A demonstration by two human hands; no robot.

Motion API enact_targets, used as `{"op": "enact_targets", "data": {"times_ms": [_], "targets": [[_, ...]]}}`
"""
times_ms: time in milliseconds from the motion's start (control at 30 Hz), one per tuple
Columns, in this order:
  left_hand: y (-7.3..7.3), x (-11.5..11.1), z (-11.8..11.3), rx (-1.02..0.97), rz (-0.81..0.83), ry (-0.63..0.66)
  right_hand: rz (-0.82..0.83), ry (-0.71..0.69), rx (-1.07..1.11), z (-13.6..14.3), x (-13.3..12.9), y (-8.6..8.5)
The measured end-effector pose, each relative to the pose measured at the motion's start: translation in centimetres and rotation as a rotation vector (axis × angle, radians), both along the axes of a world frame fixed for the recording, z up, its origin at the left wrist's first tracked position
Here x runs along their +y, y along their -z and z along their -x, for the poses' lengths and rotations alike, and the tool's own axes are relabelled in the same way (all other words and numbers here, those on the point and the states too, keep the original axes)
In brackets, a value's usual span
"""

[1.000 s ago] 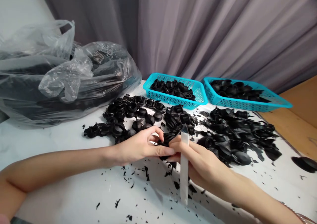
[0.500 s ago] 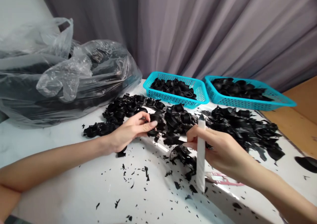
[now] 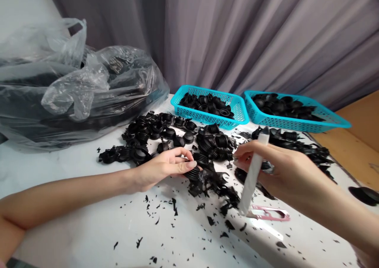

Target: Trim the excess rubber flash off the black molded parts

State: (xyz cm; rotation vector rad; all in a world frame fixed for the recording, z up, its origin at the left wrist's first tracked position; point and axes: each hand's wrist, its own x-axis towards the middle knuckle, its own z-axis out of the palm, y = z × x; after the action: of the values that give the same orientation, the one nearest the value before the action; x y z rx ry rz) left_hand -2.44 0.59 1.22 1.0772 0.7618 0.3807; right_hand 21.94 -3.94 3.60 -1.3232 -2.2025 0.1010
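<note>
My left hand [image 3: 167,167] is closed, thumb and fingers pinching a black ribbed rubber part [image 3: 194,174] at the near side of a heap. Ragged black scraps [image 3: 211,183] lie right beside that part. To the right, my right hand [image 3: 274,163] is closed around a white-wrapped stick-like tool [image 3: 251,181] with a dark end. The tool slants across the hand, dark end up, its lower end near pink thread snips [image 3: 271,213] on the table. Whether the right fingertips pinch anything else is unclear. More ribbed parts [image 3: 145,132] are piled beyond my left hand.
Two blue baskets [image 3: 180,110] [image 3: 296,122] with black parts stand at the back. A large clear plastic bag [image 3: 89,90] of black things fills the left. Small black trimmings litter the white table [image 3: 97,224]. A black round piece [image 3: 364,195] lies far right.
My left hand has moved right and slightly nearer, with the ribbed part in its pinch. My right hand has shifted right, away from it, and the white-wrapped tool has tilted from upright to slanting.
</note>
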Motion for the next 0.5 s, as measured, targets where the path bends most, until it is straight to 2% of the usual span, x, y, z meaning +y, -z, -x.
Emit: {"op": "enact_targets", "data": {"times_ms": [133,233,267,367,500], "targets": [[-0.3,-0.4,-0.2,-0.07,0.031,-0.012,0.061,0.0,0.145,1.6,-1.2,-0.7],[-0.4,-0.8,-0.3,-0.069,0.041,-0.004,0.051,-0.111,0.251,3.5,-1.8,0.5],[-0.4,-0.9,-0.3,-0.062,0.045,0.001,0.082,-0.113,0.247,4.1,-1.8,1.1],[-0.4,-1.0,-0.3,-0.069,0.069,0.011,0.037,-0.097,0.244,5.1,-1.6,2.7],[-0.1,-1.4,-0.5,-0.094,0.099,-0.016,-0.049,-0.139,0.187,5.2,-1.6,3.5]]}}
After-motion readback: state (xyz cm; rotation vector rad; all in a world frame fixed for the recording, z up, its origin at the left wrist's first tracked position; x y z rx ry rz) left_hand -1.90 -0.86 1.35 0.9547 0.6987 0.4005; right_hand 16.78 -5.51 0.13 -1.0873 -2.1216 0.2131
